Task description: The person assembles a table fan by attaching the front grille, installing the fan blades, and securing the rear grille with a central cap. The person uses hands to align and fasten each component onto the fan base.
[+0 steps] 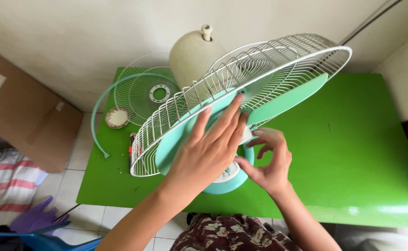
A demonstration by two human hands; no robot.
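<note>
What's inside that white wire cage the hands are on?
Inside the wire cage sit mint-green fan blades. The left hand lies flat over one blade, covering the hub, which cannot be seen.

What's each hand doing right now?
Left hand: open, flat against the fan blade.
Right hand: open, fingers curled at the fan hub, gripping nothing clearly.

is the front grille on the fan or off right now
Off. The front grille lies flat on the green table behind the fan; the teal blades sit bare in the rear guard under the left hand.
</note>
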